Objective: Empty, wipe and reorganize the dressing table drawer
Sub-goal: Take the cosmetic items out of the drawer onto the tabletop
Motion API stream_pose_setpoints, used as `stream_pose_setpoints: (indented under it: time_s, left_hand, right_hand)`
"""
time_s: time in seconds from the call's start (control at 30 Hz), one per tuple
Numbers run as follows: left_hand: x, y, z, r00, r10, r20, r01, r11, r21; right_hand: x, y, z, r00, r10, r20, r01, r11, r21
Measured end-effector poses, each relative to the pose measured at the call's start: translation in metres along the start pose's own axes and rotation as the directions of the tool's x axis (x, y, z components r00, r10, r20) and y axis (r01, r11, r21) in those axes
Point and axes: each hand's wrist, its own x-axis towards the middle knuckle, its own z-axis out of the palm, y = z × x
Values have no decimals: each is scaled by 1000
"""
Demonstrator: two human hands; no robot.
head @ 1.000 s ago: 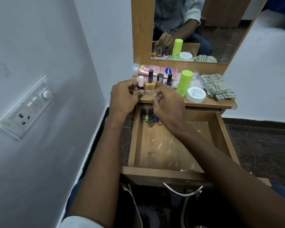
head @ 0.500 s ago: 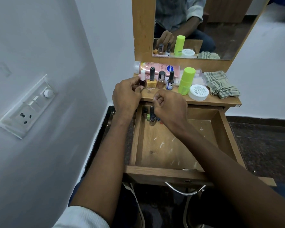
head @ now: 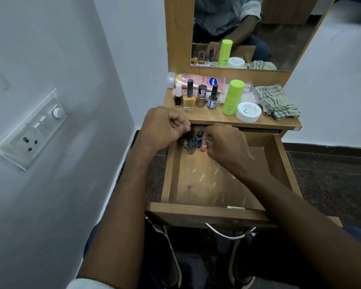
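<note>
The wooden drawer (head: 217, 184) is pulled out, its scratched bottom mostly bare. Against its far left end stand a dark nail polish bottle (head: 190, 145), a blue bottle (head: 199, 139), an orange bottle (head: 203, 147) and a green one (head: 184, 142), partly hidden. My left hand (head: 163, 128) curls over the drawer's far left corner and pinches the dark bottle's cap. My right hand (head: 225, 144) is beside it, fingers curled round the orange bottle's top. On the table top (head: 208, 118) a yellow nail polish bottle (head: 189, 100) stands in a row with three others.
On the table top also lie a pink lotion tube (head: 198, 80), a lime green tube (head: 231, 97), a white jar (head: 248, 111) and a checked cloth (head: 277, 101). A mirror (head: 258, 28) stands behind. A wall with a socket plate (head: 29, 132) is close on the left.
Both hands have dropped from the table top's front edge into the far end of the drawer, onto the bottles there. The bottles on the table top have not moved.
</note>
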Motion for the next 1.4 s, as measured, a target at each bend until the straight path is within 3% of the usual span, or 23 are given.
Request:
stream_pose_setpoints:
  time_s: [0.1, 0.3, 0.53, 0.93, 1.23, 1.4]
  left_hand:
    - [-1, -2, 4, 979, -73, 191, 46, 989, 144]
    - [2, 8, 17, 949, -131, 285, 30, 943, 333]
    - [2, 14, 24, 954, -141, 264, 7, 893, 450]
    - [2, 13, 34, 970, -144, 195, 34, 876, 481]
    - [1, 10, 38, 972, -102, 214, -9, 887, 462]
    - [3, 11, 36, 966, -101, 236, -19, 888, 459]
  right_hand:
    - [-3, 3, 0, 997, 29, -66, -31, 999, -33]
    - [-3, 5, 6, 999, -3, -41, 3, 1000, -6]
    - [-2, 2, 14, 997, 27, -70, -22, 997, 74]
    - [1, 1, 22, 998, 51, -34, -47, 991, 124]
    - [-4, 5, 17, 1000, 18, 18, -21, 978, 205]
    - [-7, 9, 10, 999, 25, -31, -16, 964, 267]
